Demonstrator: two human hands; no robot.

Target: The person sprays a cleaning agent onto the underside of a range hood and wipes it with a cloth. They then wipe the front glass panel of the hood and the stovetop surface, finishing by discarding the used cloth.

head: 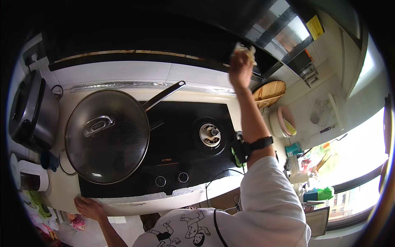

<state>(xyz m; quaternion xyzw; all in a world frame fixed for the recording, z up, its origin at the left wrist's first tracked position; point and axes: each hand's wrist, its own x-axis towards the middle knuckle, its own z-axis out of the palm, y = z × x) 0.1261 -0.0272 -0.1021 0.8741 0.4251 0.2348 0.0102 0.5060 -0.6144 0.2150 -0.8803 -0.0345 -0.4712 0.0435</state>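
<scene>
My right hand (241, 69), a little blurred, is raised to the right end of the black range hood (139, 58) and holds a crumpled pale cloth (247, 52) against or close to it. A black strap with a device sits on that forearm. Down at the left, my left hand (89, 208) rests on the front edge of the pale countertop (123, 208), holding nothing that shows. Between the arms lies a black gas cooktop (179, 139). A large pan with a domed glass lid (106, 139) covers its left burner.
The pan's long handle (165, 95) points to the back right. A bare burner (210, 135) is near my right forearm. A grey appliance (35, 111) stands at the left, a round wooden board (270, 92) at the back right. A black cable (213, 180) hangs across the counter's front.
</scene>
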